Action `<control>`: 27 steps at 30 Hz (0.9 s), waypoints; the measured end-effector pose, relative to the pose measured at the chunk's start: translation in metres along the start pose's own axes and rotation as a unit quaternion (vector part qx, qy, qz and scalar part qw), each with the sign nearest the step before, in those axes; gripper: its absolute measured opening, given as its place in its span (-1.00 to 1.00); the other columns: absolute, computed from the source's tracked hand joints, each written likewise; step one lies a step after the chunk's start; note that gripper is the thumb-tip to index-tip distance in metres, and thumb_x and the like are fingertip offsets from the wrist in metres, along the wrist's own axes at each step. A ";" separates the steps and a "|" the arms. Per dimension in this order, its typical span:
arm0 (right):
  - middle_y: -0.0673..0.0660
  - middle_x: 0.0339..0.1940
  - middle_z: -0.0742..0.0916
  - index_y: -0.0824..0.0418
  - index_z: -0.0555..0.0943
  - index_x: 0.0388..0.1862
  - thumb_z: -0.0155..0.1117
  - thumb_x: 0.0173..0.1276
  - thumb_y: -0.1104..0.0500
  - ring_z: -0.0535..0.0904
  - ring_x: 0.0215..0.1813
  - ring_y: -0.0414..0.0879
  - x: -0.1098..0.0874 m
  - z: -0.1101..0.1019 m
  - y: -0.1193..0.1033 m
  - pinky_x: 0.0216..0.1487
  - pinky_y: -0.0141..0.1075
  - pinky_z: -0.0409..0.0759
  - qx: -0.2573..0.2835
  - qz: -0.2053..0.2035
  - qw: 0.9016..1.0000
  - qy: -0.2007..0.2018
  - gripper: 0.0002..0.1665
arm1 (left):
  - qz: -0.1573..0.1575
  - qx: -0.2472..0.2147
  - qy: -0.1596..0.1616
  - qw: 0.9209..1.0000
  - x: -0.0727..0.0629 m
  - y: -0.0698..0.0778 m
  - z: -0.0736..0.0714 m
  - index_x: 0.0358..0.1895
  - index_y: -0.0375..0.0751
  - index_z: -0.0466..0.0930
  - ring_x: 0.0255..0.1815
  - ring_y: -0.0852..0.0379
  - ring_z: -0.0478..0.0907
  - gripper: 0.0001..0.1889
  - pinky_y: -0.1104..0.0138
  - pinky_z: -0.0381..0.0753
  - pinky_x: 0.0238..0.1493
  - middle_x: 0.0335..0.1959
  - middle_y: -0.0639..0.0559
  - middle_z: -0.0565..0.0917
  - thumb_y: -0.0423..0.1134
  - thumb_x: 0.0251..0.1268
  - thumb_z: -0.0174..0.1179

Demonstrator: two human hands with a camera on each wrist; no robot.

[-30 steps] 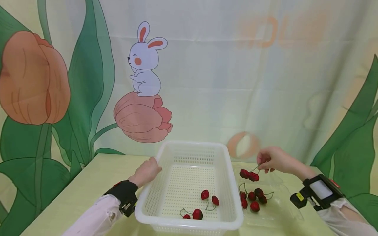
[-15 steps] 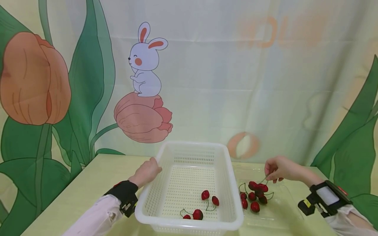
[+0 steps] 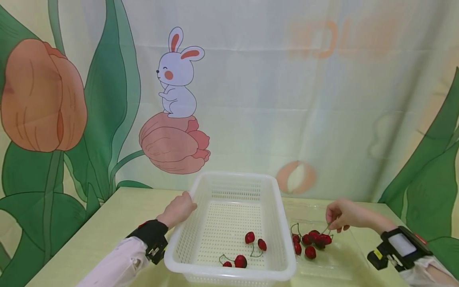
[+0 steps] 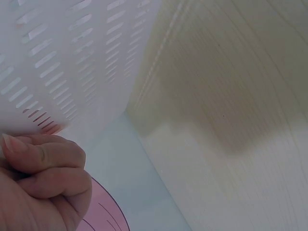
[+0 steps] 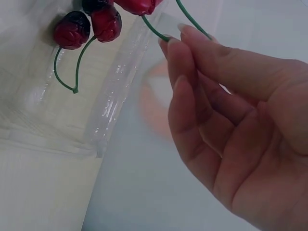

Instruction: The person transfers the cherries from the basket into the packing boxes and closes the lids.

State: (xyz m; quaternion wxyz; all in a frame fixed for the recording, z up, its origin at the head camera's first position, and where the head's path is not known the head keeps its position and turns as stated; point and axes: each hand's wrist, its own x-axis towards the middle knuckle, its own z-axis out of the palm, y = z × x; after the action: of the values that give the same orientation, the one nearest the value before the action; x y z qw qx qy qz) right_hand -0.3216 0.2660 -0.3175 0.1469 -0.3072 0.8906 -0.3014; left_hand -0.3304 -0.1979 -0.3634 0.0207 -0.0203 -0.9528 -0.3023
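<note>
My left hand (image 3: 178, 209) grips the left rim of a white plastic basket (image 3: 229, 272) with slotted walls. In the left wrist view, the curled fingers (image 4: 53, 159) are up at the basket's slotted side. My right hand (image 3: 346, 215) pinches the green stems of a pair of red cherries (image 3: 325, 239) between thumb and fingertips. These hang right at a cluster of other cherries (image 3: 310, 252) in a clear plastic tray (image 5: 113, 96). In the right wrist view, one held cherry (image 5: 137, 4) shows at the top edge, cut off by the frame.
Several cherries with joined stems, such as one red cherry (image 3: 240, 261), lie on the basket's perforated floor near its front. A pale yellow table (image 3: 82, 231) carries basket and tray. Behind it hangs a curtain (image 3: 244, 119) printed with tulips and a rabbit.
My right hand has moved down and to the right, lowering the pinched cherries from above the tray to the cluster in it. The left hand and basket have stayed put.
</note>
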 end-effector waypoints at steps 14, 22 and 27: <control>0.14 -0.58 0.59 0.30 0.48 -0.49 0.28 0.13 0.34 0.48 -0.59 -0.09 -0.005 0.008 0.013 -0.59 -0.31 0.42 0.028 0.001 0.999 -0.020 -0.87 | 0.000 -0.008 -0.003 1.000 0.000 0.001 -0.001 -0.05 -0.54 0.18 -0.49 0.01 0.45 -0.65 0.22 0.48 -0.49 -0.41 -0.19 0.40 -0.30 0.27 -0.02; 0.09 -0.55 0.59 0.28 0.48 -0.50 0.30 0.11 0.36 0.51 -0.57 -0.09 -0.003 0.014 0.018 -0.58 -0.32 0.46 0.026 0.014 0.999 -0.030 -0.86 | 0.002 -0.005 0.001 1.000 0.000 -0.001 0.000 -0.05 -0.55 0.18 -0.49 0.01 0.46 -0.64 0.21 0.48 -0.49 -0.41 -0.19 0.40 -0.30 0.27 -0.01; 0.09 -0.56 0.59 0.29 0.48 -0.50 0.28 0.09 0.41 0.52 -0.57 -0.08 -0.002 0.019 0.020 -0.59 -0.33 0.45 0.032 0.018 0.999 -0.033 -0.86 | 0.003 -0.001 0.004 1.000 0.001 -0.001 0.000 -0.05 -0.55 0.19 -0.49 0.01 0.45 -0.64 0.21 0.47 -0.49 -0.43 -0.18 0.40 -0.29 0.26 -0.01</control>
State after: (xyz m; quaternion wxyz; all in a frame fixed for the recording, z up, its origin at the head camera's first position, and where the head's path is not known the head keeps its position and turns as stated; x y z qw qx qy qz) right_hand -0.3209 0.2714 -0.3441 0.1911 -0.2957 0.8807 -0.3170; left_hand -0.3317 -0.1991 -0.3642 0.0253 -0.0219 -0.9525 -0.3027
